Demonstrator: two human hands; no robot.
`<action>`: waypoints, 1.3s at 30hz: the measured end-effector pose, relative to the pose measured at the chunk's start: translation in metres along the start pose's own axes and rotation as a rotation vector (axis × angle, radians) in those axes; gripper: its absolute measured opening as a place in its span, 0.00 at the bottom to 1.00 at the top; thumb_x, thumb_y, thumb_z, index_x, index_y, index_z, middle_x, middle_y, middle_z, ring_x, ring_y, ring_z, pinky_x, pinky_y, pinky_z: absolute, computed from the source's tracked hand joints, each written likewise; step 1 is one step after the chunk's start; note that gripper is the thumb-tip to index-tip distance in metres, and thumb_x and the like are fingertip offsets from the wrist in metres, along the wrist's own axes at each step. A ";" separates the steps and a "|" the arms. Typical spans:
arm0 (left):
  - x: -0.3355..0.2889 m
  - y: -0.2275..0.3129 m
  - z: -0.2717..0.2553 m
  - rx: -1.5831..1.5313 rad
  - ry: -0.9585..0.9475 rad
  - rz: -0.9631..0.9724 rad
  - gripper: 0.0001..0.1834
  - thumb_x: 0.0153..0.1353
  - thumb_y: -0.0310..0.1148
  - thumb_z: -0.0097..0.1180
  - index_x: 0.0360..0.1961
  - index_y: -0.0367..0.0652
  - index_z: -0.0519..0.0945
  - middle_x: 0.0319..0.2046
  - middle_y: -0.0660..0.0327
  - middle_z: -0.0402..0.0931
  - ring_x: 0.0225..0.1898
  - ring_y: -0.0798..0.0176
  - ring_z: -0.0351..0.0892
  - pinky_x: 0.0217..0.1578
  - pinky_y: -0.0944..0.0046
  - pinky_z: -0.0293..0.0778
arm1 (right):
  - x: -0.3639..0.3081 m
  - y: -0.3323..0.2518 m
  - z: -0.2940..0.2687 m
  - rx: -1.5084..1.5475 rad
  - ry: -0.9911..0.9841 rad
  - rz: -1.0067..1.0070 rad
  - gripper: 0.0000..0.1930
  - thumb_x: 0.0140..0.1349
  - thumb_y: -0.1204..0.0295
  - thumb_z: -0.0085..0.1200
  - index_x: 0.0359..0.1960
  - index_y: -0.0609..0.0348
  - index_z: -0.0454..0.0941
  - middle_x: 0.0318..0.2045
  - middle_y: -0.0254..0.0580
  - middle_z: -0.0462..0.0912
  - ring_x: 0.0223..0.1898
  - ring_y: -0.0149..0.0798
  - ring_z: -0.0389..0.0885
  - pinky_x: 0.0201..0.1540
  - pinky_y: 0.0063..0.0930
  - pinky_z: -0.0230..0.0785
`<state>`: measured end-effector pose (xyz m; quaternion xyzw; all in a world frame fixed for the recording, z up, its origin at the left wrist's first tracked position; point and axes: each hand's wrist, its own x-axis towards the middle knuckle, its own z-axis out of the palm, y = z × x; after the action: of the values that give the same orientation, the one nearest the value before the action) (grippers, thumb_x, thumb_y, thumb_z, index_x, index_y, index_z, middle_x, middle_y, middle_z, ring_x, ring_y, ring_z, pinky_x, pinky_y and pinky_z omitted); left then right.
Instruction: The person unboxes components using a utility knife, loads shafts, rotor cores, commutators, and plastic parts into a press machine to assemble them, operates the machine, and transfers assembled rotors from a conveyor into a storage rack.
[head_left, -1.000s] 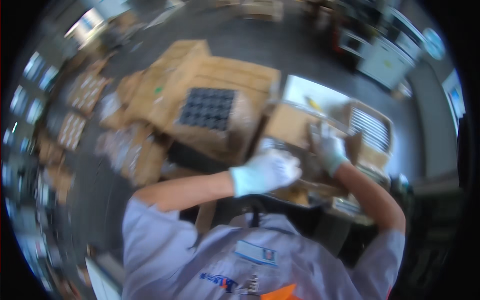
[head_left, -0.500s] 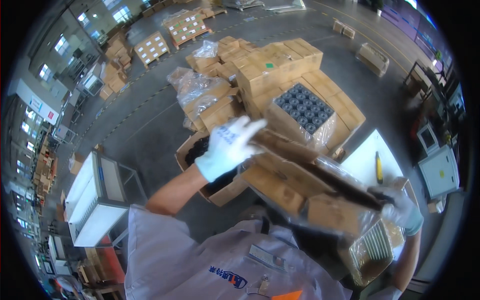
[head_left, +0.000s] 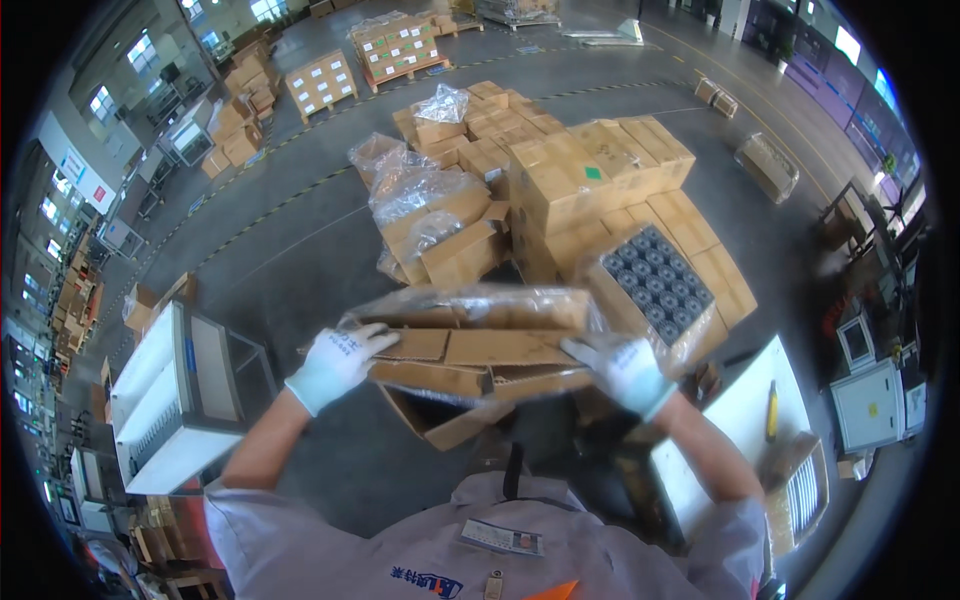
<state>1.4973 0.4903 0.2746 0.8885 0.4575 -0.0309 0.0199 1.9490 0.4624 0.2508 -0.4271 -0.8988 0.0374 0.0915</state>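
Note:
A long open cardboard carton, partly wrapped in clear plastic film, lies level across the space in front of my body. White-gloved, my left hand closes on its left end, with the fingers over the top edge. My right hand, in the same kind of glove, grips the right end, fingers reaching onto the flaps. Loose flaps lie along the carton's top between the hands; whatever is inside cannot be seen. Partly hidden beneath it is another open carton.
Ahead rise stacked cartons, with an open carton of black round parts at their near right. A yellow utility knife rests on a white table at my right. A white metal frame unit stands left.
The carton has swung from a slant to lying level before me. My left hand came down from above its far end onto the left end; my right hand moved leftward and away from me with it.

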 end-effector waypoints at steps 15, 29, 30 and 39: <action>0.268 -0.262 0.278 0.279 -0.047 -0.318 0.46 0.58 0.33 0.61 0.77 0.55 0.55 0.72 0.48 0.59 0.69 0.44 0.65 0.62 0.38 0.68 | 0.053 0.040 0.133 0.167 -0.166 0.425 0.25 0.59 0.64 0.60 0.60 0.53 0.76 0.58 0.55 0.74 0.58 0.55 0.74 0.62 0.47 0.67; 0.264 0.316 0.231 -0.657 -1.091 0.958 0.23 0.63 0.35 0.65 0.55 0.32 0.81 0.49 0.48 0.84 0.51 0.56 0.84 0.55 0.60 0.76 | -0.203 -0.198 0.105 0.279 0.462 1.451 0.18 0.67 0.63 0.54 0.56 0.50 0.79 0.46 0.46 0.83 0.50 0.50 0.82 0.56 0.43 0.73; 0.237 0.368 0.201 -0.664 -1.068 1.082 0.22 0.63 0.35 0.65 0.55 0.32 0.81 0.50 0.48 0.84 0.52 0.56 0.84 0.55 0.60 0.76 | -0.219 -0.226 0.099 0.216 0.555 1.505 0.17 0.67 0.64 0.54 0.55 0.50 0.80 0.46 0.44 0.83 0.50 0.48 0.82 0.56 0.42 0.73; -0.081 0.644 0.094 -0.739 -0.958 1.955 0.14 0.62 0.31 0.63 0.47 0.37 0.84 0.42 0.52 0.84 0.44 0.55 0.85 0.47 0.61 0.78 | -0.322 -0.469 0.089 -0.512 0.856 2.385 0.18 0.58 0.70 0.61 0.51 0.52 0.81 0.52 0.45 0.80 0.51 0.51 0.79 0.55 0.45 0.70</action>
<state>1.9706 0.0446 0.1916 0.7007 -0.5010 -0.2008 0.4665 1.7739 -0.0832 0.1888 -0.9439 0.1540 -0.2158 0.1967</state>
